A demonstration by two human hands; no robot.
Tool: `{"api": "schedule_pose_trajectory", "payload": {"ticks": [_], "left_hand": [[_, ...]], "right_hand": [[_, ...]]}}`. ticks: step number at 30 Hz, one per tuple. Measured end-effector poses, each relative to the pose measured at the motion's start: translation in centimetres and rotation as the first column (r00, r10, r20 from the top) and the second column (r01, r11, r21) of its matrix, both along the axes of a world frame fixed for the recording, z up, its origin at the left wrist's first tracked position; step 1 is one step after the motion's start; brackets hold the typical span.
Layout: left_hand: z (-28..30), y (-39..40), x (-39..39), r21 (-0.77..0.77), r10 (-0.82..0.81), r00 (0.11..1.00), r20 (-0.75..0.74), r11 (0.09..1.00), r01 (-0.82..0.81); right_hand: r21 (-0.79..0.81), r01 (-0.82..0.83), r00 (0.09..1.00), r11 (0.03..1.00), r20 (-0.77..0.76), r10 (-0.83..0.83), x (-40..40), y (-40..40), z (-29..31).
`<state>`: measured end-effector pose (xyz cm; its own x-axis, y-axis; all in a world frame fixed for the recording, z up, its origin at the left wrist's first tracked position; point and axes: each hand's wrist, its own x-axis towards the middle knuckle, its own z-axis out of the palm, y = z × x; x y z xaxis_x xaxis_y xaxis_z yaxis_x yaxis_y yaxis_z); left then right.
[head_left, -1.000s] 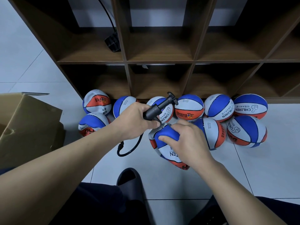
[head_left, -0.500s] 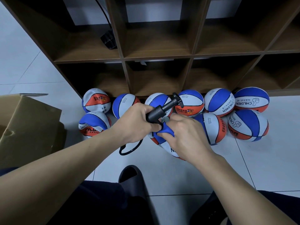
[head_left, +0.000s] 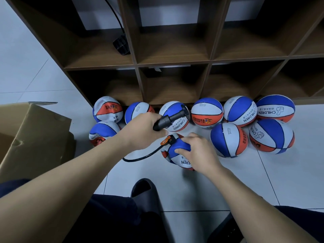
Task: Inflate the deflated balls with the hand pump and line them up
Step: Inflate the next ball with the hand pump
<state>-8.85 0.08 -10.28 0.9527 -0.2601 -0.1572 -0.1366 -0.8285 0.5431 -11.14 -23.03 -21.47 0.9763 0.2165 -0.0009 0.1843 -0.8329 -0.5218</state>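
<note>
coupling the hand pump (head_left: 169, 119) to a limp ball (head_left: 177, 155) on the floor tiles (head_left: 254, 181) looks like the step in hand. left hand (head_left: 142, 130) grips the pump barrel; right hand (head_left: 197, 152) pinches the ball, hose head (head_left: 169, 140) at its top. next, probably seat the needle, then pump. shelf (head_left: 140, 81) edge and round balls (head_left: 206, 113) crowd ahead; cardboard box (head_left: 31, 137) left; open tile lies right.
</note>
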Motion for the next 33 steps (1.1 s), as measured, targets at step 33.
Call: {"api": "schedule_pose_trajectory", "payload": {"ticks": [33], "left_hand": [[-2.4, -2.4, -0.8, 0.290, -0.221, 0.974, -0.042, 0.931, 0.224]], "right_hand": [[0.526, 0.407, 0.895, 0.747, -0.391, -0.213, -0.3, 1.7, 6.4]]}}
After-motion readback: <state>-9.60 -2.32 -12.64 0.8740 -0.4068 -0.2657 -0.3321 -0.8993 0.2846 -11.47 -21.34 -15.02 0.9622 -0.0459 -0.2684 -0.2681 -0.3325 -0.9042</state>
